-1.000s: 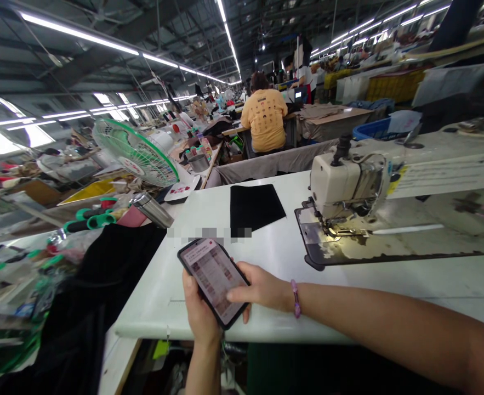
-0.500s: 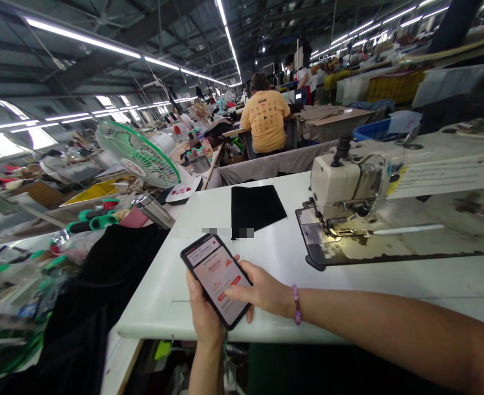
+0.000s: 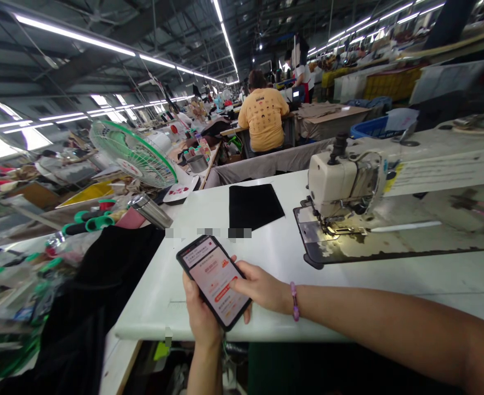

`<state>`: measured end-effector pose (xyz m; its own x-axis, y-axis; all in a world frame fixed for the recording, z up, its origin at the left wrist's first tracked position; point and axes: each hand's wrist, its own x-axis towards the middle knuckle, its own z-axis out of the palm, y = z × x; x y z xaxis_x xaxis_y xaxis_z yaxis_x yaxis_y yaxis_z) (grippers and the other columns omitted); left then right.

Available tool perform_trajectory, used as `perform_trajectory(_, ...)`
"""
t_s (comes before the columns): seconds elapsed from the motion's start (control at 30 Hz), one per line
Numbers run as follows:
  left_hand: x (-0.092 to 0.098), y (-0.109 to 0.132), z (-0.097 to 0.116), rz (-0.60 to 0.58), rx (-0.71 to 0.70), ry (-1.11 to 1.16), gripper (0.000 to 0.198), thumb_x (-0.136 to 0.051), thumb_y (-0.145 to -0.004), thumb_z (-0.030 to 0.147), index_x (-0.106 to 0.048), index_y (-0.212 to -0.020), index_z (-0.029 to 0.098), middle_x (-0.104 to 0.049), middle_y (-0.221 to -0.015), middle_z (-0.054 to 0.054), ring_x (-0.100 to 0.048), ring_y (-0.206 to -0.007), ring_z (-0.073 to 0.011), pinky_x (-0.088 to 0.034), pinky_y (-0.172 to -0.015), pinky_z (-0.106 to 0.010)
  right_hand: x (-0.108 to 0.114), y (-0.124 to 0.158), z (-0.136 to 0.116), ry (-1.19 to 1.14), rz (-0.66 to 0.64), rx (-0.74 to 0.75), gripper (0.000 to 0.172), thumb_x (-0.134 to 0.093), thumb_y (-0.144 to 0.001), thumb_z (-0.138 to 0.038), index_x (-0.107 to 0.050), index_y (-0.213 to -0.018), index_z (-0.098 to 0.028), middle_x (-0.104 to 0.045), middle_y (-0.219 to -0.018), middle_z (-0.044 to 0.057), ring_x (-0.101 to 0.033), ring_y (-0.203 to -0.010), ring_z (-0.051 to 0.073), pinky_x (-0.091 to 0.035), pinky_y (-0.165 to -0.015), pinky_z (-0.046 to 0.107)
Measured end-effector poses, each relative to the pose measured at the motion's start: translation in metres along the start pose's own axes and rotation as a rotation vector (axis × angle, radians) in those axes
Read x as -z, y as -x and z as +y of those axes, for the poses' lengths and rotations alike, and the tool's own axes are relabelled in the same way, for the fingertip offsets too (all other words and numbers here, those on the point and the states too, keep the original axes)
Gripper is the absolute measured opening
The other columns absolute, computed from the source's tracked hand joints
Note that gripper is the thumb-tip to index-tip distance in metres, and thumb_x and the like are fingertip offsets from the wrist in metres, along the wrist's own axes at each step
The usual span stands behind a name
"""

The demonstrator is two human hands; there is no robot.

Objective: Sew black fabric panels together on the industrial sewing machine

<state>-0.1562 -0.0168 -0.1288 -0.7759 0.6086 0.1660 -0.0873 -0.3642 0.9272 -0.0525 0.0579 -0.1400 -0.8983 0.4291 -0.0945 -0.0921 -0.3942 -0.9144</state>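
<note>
A black smartphone [image 3: 211, 274] with a lit pink and white screen is held tilted above the front of the white sewing table [image 3: 151, 307]. My left hand [image 3: 200, 312] is closed around its lower left side. From the right, my right hand [image 3: 262, 288] grips the other edge, its thumb over the screen near a red button and its fingers partly hidden behind the phone. A purple bracelet [image 3: 294, 302] circles the right wrist. Beyond the phone lies a flat black fabric piece [image 3: 256, 206].
A sewing machine [image 3: 334, 181] stands at the right. Along the left are a steel thermos [image 3: 149, 210], a green fan [image 3: 137, 153], thread spools [image 3: 97, 222] and draped black cloth [image 3: 110, 274]. A person in a yellow shirt [image 3: 263, 118] sits ahead, facing away.
My right thumb has shifted up and to the right over the screen, showing more of the red button. Both hands still hold the phone. The whole view has shifted slightly.
</note>
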Motion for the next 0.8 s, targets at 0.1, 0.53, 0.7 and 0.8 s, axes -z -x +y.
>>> perform_trajectory(0.1,0.000,0.001,0.000,0.000,0.000,0.020,0.047,-0.059,-0.089,0.058,-0.064,-0.119,0.023,-0.076,-0.103,-0.007,-0.073,-0.093,-0.0248,-0.058,-0.084,-0.036,0.001,0.000,0.000,-0.023,-0.009,0.015,0.028,-0.059,-0.088,-0.039,-0.047,-0.102,-0.018,-0.064,-0.086,0.003,-0.066,-0.064,0.015,-0.052,-0.039,0.020)
perform_trajectory(0.53,0.007,0.004,0.004,0.085,0.454,0.272,0.049,-0.045,-0.094,0.036,-0.066,-0.126,0.005,-0.078,-0.097,-0.016,-0.075,-0.093,-0.0282,-0.058,-0.088,-0.038,0.004,-0.001,0.016,-0.115,-0.088,0.109,0.034,-0.049,-0.091,-0.052,-0.057,-0.092,-0.019,-0.063,-0.091,0.005,-0.063,-0.066,0.016,-0.057,-0.052,0.029)
perform_trajectory(0.7,0.044,0.009,0.034,0.236,0.490,0.289,0.051,-0.036,-0.095,0.032,-0.064,-0.128,0.004,-0.078,-0.097,-0.018,-0.076,-0.082,-0.0269,-0.062,-0.074,-0.036,0.003,0.001,0.015,-0.112,-0.139,0.056,0.048,-0.049,-0.091,-0.059,-0.061,-0.102,-0.015,-0.068,-0.089,0.010,-0.066,-0.080,0.020,-0.057,-0.064,0.032)
perform_trajectory(0.8,0.088,0.002,0.064,0.356,0.411,0.181,0.052,-0.033,-0.095,0.028,-0.060,-0.133,0.004,-0.078,-0.094,-0.018,-0.076,-0.074,-0.0261,-0.062,-0.066,-0.035,0.003,0.003,0.013,-0.097,-0.129,0.053,0.049,-0.052,-0.090,-0.060,-0.062,-0.103,-0.014,-0.068,-0.090,0.011,-0.066,-0.078,0.019,-0.056,-0.065,0.032)
